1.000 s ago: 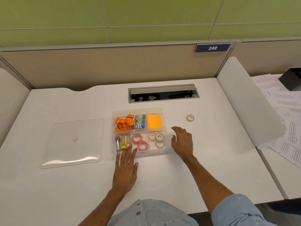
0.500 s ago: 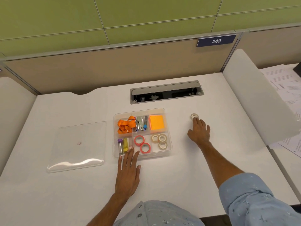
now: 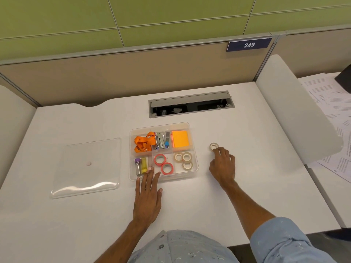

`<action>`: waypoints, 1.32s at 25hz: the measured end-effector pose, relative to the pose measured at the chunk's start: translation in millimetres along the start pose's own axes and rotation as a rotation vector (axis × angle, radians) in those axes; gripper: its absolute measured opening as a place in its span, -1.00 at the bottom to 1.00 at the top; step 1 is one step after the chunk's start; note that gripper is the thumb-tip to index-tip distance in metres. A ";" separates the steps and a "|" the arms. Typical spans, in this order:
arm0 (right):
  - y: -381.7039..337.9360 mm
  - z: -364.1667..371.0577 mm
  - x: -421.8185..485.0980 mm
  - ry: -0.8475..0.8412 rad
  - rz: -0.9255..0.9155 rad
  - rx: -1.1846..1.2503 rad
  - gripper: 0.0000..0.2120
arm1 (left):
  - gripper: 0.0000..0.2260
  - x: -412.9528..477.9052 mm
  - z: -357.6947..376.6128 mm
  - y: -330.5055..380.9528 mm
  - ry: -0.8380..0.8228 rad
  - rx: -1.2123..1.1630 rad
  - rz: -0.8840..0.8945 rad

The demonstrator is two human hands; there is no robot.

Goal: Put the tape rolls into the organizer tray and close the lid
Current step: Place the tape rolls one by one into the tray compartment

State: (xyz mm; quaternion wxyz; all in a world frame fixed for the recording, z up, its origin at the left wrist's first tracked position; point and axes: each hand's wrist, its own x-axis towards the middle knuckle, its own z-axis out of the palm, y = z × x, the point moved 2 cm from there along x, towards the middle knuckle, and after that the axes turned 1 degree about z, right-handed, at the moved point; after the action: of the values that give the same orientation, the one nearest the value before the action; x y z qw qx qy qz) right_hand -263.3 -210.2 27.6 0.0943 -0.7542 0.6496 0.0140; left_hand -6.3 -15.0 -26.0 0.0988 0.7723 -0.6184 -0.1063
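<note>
White desk (image 3: 190,205), with the flat clear plastic lid (image 3: 85,168) lying at nine o'clock of the clear compartmented organizer tray (image 3: 195,164); the left hand (image 3: 147,198) lies flat, fingers spread, fingertips on the tray's near rim. At three o'clock of the tray, apart from it, the small beige tape roll (image 3: 213,146) lies flat, the right hand (image 3: 222,166) touching its near edge, not visibly pinching. The roll is probably light and stiff, best pinched across its outer rim.
</note>
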 end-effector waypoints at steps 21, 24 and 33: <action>-66.0 -19.5 -26.9 -0.057 -0.339 0.129 -0.55 | -0.44 -3.1 -9.1 1.3 -0.030 -0.033 -0.002; -74.7 -12.7 -30.7 -0.081 -0.339 0.096 -0.53 | -0.44 -3.5 -10.6 0.1 -0.037 -0.030 -0.001; -86.0 -16.0 -22.7 -0.061 -0.399 0.097 -0.68 | -0.40 -2.7 -12.4 -0.2 -0.052 -0.023 -0.002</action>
State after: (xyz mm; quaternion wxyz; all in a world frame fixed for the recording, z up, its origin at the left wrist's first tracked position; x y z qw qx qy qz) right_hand -184.0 -178.8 57.2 0.1512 -0.8618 0.4840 -0.0132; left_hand -3.2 -12.1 -14.0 0.0912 0.7686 -0.6189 -0.1336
